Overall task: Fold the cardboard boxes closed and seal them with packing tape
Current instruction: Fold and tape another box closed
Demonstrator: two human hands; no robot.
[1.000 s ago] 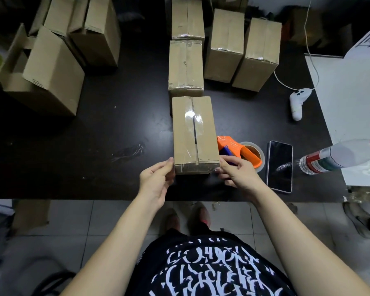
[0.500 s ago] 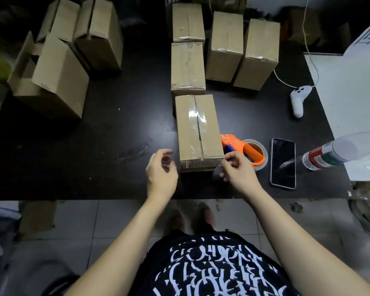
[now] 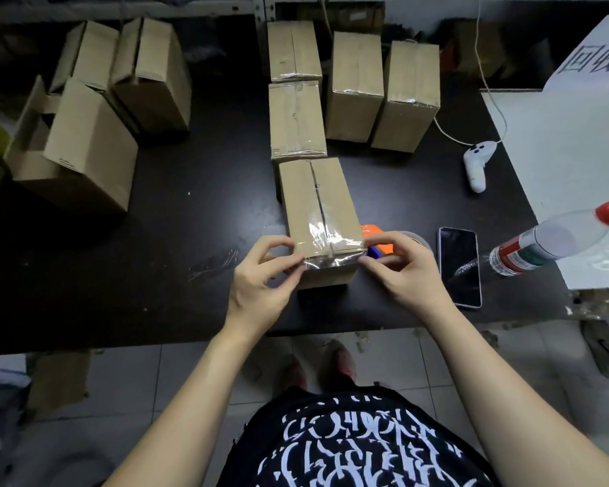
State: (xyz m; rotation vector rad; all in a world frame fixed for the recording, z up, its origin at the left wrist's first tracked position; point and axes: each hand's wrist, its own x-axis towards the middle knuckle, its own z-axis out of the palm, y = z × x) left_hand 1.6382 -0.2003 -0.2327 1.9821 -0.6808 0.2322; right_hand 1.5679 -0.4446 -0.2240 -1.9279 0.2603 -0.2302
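Pinching tape strip ends w/ clamped fingers, L hand & R hand flank near end of box, long axis pointing away.

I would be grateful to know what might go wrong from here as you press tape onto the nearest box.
The tape on the near end of the box looks wrinkled, so where the left hand and right hand pinch its corners it may crease instead of bonding. The tape dispenser lies behind the right hand, beside the phone; drawing that hand back might knock it into the phone.
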